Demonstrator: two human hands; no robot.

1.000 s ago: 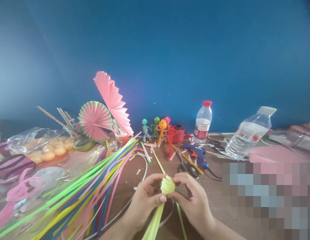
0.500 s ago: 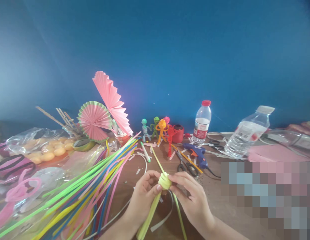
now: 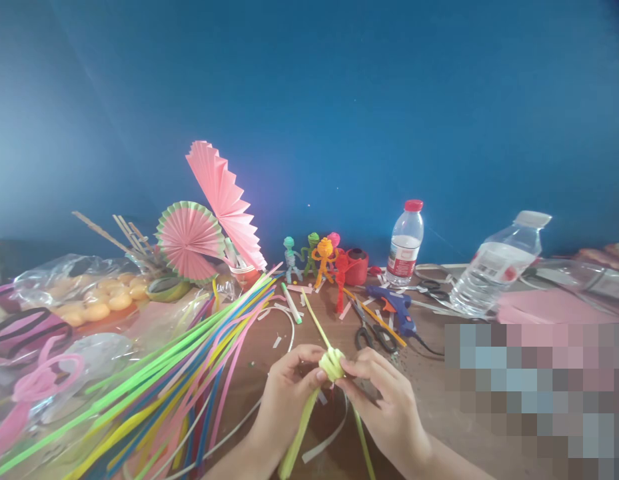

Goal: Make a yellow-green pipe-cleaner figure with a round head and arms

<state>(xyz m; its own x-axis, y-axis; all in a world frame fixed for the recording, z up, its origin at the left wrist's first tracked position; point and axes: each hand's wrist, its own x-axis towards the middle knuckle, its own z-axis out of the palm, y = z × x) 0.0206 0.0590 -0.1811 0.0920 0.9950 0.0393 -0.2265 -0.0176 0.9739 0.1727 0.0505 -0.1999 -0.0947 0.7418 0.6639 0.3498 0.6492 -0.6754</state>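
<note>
At the front middle of the table, both my hands pinch a pale yellow pipe cleaner bundle (image 3: 332,365) wound into a small ball. My left hand (image 3: 289,393) closes on its left side, thumb in front. From the right, my right hand (image 3: 386,403) presses thumb and index finger against the ball. One straight stem sticks out beyond the ball, a thick group of stems runs down below my left thumb, and a single strand hangs under my right hand. Behind stand several small pipe cleaner figures, including an orange figure (image 3: 324,260) and a red figure (image 3: 342,280).
Loose coloured pipe cleaners (image 3: 189,380) spread over the left side. Scissors (image 3: 374,330), a blue glue gun (image 3: 399,310) and a green-tipped marker (image 3: 292,305) lie beyond my hands. A red-capped bottle (image 3: 404,247) and a tilted bottle (image 3: 494,273) stand at right. Pink paper fans (image 3: 189,241) rise at back left.
The right fingers have shifted slightly on the yellow ball, and the ball has turned a little. The strand below has swung slightly. Other things stay where they were.
</note>
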